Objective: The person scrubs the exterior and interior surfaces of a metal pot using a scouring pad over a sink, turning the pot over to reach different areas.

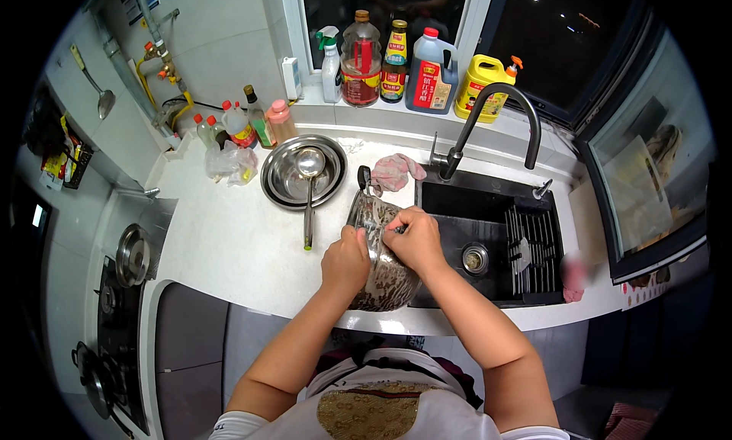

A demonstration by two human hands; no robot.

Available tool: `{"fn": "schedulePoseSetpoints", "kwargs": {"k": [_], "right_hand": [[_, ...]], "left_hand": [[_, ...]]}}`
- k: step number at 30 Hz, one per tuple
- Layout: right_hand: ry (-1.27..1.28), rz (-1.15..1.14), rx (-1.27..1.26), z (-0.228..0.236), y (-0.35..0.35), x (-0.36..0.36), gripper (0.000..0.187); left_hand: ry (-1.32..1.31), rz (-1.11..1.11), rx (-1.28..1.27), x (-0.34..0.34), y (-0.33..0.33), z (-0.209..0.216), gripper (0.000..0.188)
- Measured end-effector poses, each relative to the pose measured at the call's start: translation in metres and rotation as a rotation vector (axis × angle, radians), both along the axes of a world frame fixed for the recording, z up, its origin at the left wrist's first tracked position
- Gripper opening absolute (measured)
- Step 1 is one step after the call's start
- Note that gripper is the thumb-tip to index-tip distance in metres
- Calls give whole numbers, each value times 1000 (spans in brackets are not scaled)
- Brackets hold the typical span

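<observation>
At the counter's front edge, left of the sink, lies a bulging clear plastic bag (385,287) with brown, mottled contents that I cannot make out. My left hand (347,258) is closed on the bag's left side, thumb up. From the right, my right hand (415,242) pinches the bag's upper part between thumb and fingers. Both hands are close together. Just beyond the bag a black handle (364,177) sticks up, with a metal edge below it partly hidden behind the bag. A pink-and-white cloth (396,171) lies crumpled beside that handle.
Left of the bag, nested steel bowls (267,182) carry a ladle (309,165). A black sink (457,203) with a tall faucet (526,112) and drying rack (530,242) is at right. Several bottles (361,59) line the sill. A stove (122,318) stands far left; an open window (648,181), right.
</observation>
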State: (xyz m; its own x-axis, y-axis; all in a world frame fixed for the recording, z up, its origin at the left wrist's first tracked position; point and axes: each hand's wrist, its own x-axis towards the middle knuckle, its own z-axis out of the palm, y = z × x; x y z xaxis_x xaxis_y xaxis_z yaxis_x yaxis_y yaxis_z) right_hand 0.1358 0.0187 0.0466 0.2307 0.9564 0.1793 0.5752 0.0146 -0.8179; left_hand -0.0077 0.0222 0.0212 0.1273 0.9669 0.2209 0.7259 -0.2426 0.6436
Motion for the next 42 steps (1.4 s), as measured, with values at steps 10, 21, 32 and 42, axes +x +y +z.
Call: {"fn": "schedulePoseSetpoints", "kwargs": {"k": [10,21,32,42], "right_hand": [[-78,-79,189,-11,-8,-7,6],[10,-38,78,-16,-28,-7,7],[14,31,143,-22,-49,-18,9],[-19,60,165,-25,-68,-24,7]], "left_hand": [[70,-6,-43,-1,-2,2,32],[79,-15,-10,0,-5,-2,33],[59,13,14,-2,-7,-5,31],[101,-2,-18,-2,-6,-3,32]]}}
